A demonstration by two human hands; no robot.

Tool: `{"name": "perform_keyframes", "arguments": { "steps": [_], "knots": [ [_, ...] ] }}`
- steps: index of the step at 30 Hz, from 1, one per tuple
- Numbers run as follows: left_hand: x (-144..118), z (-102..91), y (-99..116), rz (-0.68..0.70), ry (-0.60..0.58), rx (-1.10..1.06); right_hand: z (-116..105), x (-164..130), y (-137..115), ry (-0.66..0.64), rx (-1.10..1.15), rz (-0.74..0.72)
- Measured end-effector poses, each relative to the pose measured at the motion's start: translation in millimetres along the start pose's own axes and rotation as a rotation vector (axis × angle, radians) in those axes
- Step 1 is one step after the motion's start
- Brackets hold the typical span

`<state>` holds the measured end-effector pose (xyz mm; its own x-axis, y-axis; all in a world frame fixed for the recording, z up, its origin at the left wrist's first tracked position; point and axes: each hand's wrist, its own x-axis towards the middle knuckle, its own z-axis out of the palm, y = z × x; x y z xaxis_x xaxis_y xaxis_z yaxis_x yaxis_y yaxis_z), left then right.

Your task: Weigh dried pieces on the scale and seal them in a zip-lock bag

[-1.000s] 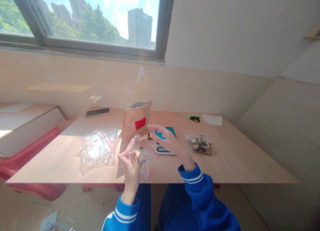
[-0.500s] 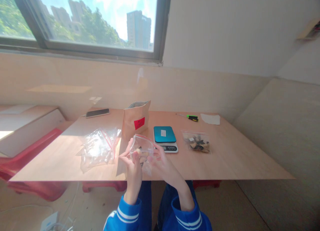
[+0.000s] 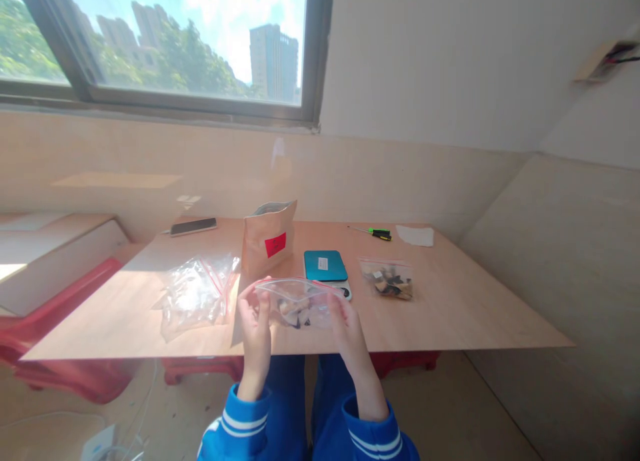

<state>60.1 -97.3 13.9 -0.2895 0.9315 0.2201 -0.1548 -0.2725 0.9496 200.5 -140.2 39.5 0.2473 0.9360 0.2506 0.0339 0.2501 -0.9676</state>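
Observation:
A small clear zip bag [image 3: 299,304] with brown and dark pieces inside hangs stretched flat above the table's near edge. My left hand [image 3: 255,328] pinches its left top corner and my right hand [image 3: 347,324] pinches its right top corner. Right behind the bag sits a small scale with a teal top [image 3: 325,266]. A brown paper pouch with a red label [image 3: 267,243] stands upright just left of the scale. A second filled zip bag [image 3: 388,279] lies flat to the right of the scale.
A heap of empty clear zip bags [image 3: 196,293] lies on the wooden table [image 3: 465,308] at the left. A phone [image 3: 193,226] rests at the far left, a green screwdriver [image 3: 379,233] and a white paper [image 3: 415,235] at the far right. A red bench [image 3: 60,301] stands left.
My right hand came back from the pouch with a piece, put it in the bag, then both hands took the bag's top corners and pulled it flat.

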Motion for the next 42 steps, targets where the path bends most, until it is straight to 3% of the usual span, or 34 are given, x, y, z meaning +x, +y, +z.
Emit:
{"name": "perform_keyframes", "arguments": {
  "steps": [2, 8, 14, 27, 38, 42],
  "knots": [
    [1, -5.8, -1, -0.070, -0.040, -0.018, 0, 0, 2, 0.011, -0.013, -0.001],
    [-2, -15.9, 3, -0.116, 0.069, -0.060, 2, 0, 10, 0.035, 0.121, 0.094],
    [-4, -16.4, 4, -0.177, 0.081, -0.071, 1, -1, 16, 0.090, 0.191, 0.086],
    [3, -18.6, 4, -0.148, -0.017, -0.066, -19, -5, 21, 0.166, -0.070, -0.013],
    [-6, -22.0, 19, -0.073, 0.084, 0.009, -10, -9, 18, 0.269, -0.205, -0.097],
    [-7, -18.6, 23, -0.033, 0.073, 0.007, -9, -7, 15, 0.281, -0.125, -0.118]
  ]
}}
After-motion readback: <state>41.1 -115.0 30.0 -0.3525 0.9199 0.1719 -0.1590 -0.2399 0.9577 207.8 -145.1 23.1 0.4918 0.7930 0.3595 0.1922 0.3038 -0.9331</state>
